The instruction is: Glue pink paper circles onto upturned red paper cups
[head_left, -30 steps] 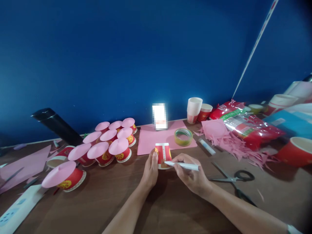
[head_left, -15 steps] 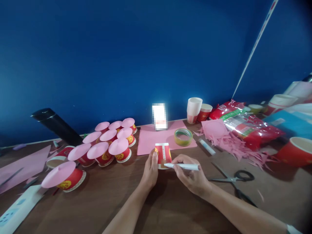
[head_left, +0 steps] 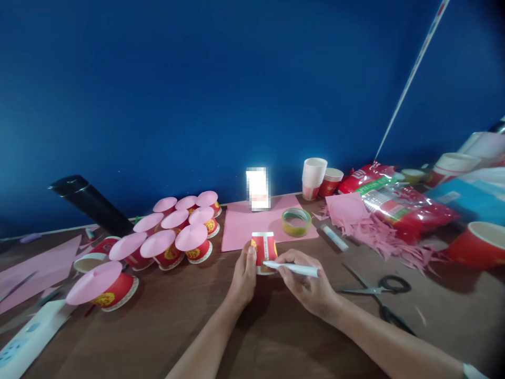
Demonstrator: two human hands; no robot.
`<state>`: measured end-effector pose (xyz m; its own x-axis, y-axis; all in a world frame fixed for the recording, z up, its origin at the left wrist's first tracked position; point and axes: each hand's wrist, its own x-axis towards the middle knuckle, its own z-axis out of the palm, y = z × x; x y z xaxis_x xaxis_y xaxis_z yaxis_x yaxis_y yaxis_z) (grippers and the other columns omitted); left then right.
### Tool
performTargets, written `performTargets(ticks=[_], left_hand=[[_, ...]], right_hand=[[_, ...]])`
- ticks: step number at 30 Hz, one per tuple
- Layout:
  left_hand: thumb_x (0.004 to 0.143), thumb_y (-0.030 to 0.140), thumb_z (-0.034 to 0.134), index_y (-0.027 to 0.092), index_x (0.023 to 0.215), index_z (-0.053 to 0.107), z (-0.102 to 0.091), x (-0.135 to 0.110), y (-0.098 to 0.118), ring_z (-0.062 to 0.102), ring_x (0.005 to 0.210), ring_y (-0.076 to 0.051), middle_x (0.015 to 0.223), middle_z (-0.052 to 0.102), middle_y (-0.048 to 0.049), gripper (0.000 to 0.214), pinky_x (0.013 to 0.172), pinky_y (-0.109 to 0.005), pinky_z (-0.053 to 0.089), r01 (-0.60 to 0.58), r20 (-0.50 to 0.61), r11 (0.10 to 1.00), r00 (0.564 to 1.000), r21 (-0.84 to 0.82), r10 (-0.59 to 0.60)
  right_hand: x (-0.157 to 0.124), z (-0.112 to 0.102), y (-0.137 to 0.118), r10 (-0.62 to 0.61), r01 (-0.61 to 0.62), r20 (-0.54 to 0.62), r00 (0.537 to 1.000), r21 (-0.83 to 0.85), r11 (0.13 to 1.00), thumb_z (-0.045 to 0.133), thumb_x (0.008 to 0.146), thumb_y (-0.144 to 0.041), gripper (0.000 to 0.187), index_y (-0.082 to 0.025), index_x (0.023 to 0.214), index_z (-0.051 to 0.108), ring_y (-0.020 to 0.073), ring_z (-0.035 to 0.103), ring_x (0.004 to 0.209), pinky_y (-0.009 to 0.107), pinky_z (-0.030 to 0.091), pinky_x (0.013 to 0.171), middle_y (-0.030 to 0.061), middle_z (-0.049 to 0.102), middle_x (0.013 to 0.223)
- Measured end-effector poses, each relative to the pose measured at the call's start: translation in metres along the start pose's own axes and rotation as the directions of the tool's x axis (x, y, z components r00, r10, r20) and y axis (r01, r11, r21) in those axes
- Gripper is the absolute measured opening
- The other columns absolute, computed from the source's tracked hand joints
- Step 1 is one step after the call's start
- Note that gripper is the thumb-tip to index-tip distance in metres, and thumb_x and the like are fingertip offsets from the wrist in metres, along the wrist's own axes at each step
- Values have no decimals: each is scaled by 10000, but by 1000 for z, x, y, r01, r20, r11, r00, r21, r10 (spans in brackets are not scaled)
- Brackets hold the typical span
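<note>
A red paper cup [head_left: 260, 246], turned upside down with a white band down its side, is gripped at its left by my left hand [head_left: 245, 273]. The thumb lies along the cup's wall; the other fingers are hidden behind it. My right hand [head_left: 310, 284] pinches a white marker pen [head_left: 298, 269] with its tip pointing left, at the lower part of the cup's side. Whether the tip touches the cup is too small to tell. Behind the cup, a roll of clear tape [head_left: 296, 222] rests on a pink paper sheet [head_left: 236, 231].
Several red cups topped with pink paper cones [head_left: 160, 243] stand on the left, near a black bottle [head_left: 92, 205] and a power strip [head_left: 35, 334]. Scissors [head_left: 376, 290], a glue stick [head_left: 334, 238], pink scraps [head_left: 389, 239] and stacked cups [head_left: 314, 178] lie to the right.
The marker's tip has shifted slightly up and left on the cup's side, and my right hand moved a little with it. My left hand and the cup have hardly moved.
</note>
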<state>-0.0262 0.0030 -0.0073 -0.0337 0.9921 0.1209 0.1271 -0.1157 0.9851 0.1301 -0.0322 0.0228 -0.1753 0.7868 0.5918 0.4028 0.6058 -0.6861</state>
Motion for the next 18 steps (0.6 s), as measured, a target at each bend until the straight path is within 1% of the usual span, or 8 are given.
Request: performTargets(ticks=[3,6,10,14,16,18], left_hand=[[847,440,348,152,1107,518,0,-1,3,552,987,-188,1085,601,-86,424,868,-306,415,-17,25,1000,1000,-23,18],[852,445,334,142,1132,502,0,-1,4,566,940,-184,1095,596,-101,446,852,-320,420,-18,35,999,999,-31,19],[852,434,345,142,1110,517,1,0,4,551,974,-187,1115,586,-100,426,868,-314,410,-15,22,1000,1000,-16,16],[856,433,336,153,1147,499,0,-1,4,557,961,-186,1085,600,-85,435,868,-316,414,-10,34,1000,999,-9,10],[855,437,335,142,1155,498,-2,-1,5,554,977,-194,1100,595,-100,451,882,-326,409,-2,17,1000,1000,-6,2],[852,441,342,133,1164,496,-3,-1,4,525,1045,-203,1162,563,-118,465,923,-329,382,11,-2,1000,1000,-6,-11]], right_hand=[[0,-1,-1,-38,39,42,998,-9,999,482,811,-195,78,-188,840,554,135,550,641,261,447,642,21,589,717],[1,-1,-2,-49,50,49,998,-13,999,482,804,-190,69,-191,805,551,131,545,621,254,443,622,14,584,687],[1,-1,-2,-20,20,19,1000,3,1000,489,799,-178,69,-187,820,555,123,551,631,242,440,626,14,591,715],[1,-2,-3,-8,8,41,999,10,1000,495,782,-177,69,-182,796,563,126,546,618,237,438,605,14,591,691],[1,-3,-4,24,-25,39,999,15,1000,489,781,-176,78,-177,789,567,124,539,600,233,435,585,16,591,681],[0,-5,-4,65,-65,10,998,26,998,480,790,-176,90,-171,804,568,127,539,600,234,437,584,20,591,688]])
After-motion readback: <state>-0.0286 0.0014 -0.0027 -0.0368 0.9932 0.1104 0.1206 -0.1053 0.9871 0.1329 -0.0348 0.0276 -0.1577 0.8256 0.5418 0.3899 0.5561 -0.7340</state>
